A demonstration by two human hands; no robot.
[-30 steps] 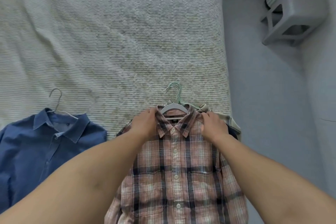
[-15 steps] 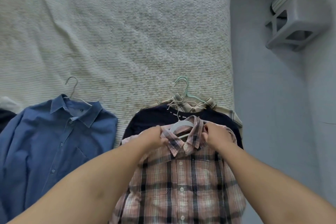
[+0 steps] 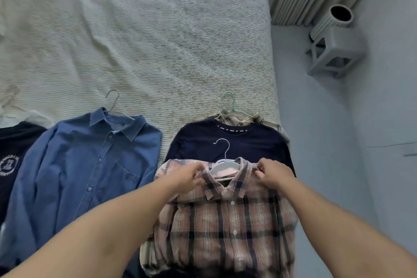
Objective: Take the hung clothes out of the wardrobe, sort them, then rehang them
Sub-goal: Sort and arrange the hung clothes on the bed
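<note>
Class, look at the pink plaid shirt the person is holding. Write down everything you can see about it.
The pink plaid shirt is a buttoned, collared shirt of crinkled woven-looking fabric, checked in pink, cream and dark lines, with small white buttons down the front. It lies front up on a white hanger whose hook points away. The left hand and right hand each pinch it beside the collar. It overlaps a navy top on the bed.

Both forearms are bare to the frame's edge, and both hands [image 3: 188, 179] ungloved.
</note>
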